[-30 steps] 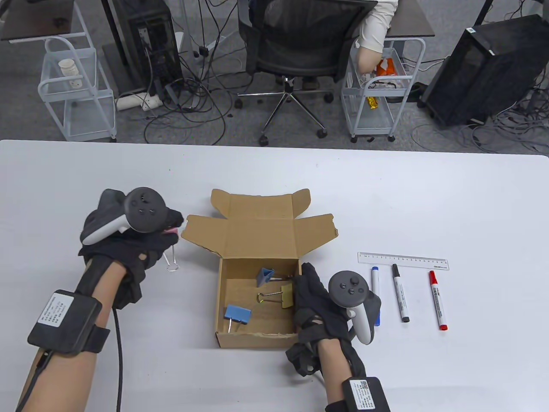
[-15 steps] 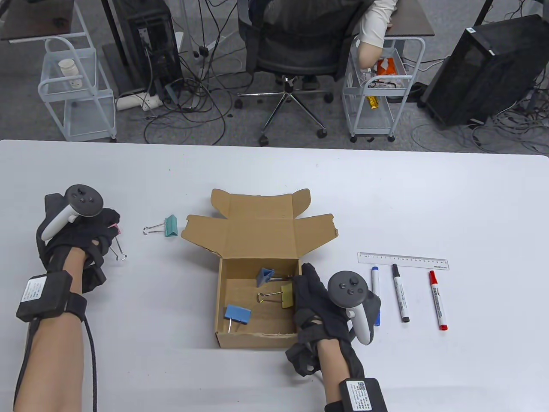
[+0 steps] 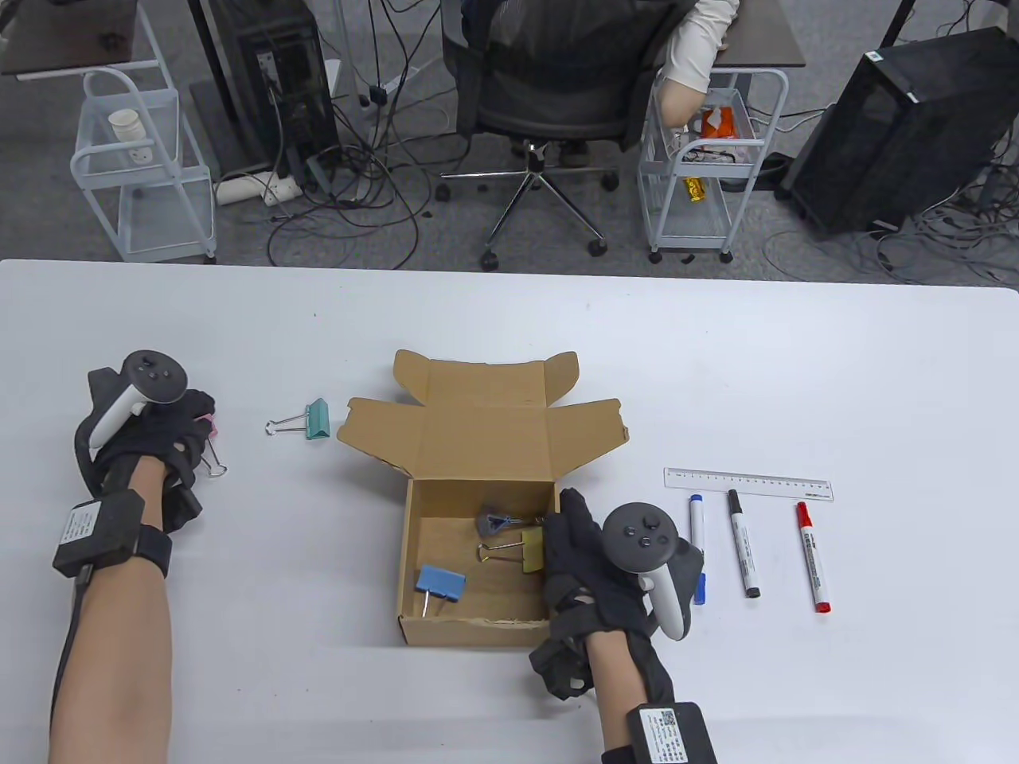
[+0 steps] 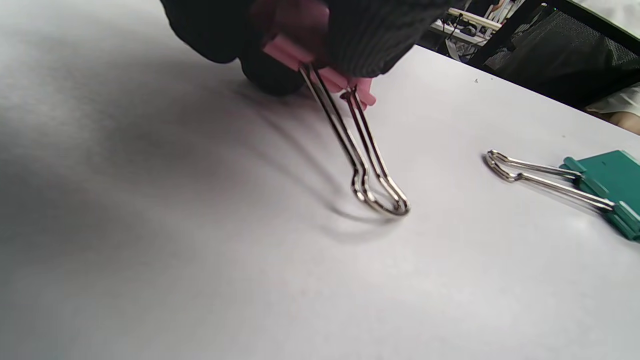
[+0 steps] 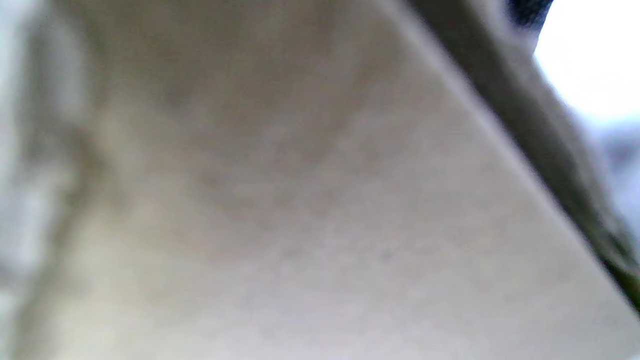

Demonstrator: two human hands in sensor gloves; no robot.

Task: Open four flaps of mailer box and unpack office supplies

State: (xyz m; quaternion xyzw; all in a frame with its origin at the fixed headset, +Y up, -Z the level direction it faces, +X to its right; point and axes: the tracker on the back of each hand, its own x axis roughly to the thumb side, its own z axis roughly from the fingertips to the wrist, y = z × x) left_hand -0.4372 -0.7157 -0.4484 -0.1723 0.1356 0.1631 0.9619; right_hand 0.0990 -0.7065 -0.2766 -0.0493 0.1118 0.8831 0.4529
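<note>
Three binder clips [image 3: 495,524] left in the mailer box [image 3: 478,549]; set pink clip [image 4: 320,67], pinched in left hand [image 3: 151,442] at nine o'clock, down flat beside green clip [image 3: 310,419]; right hand [image 3: 593,565] rests on box wall, grip unclear

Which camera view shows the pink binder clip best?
The left wrist view: the pink binder clip fills the frame, pinched by the left hand, its wire handles down on the table. The table view shows only a small pink edge. The right wrist view shows blurred cardboard only.
</note>
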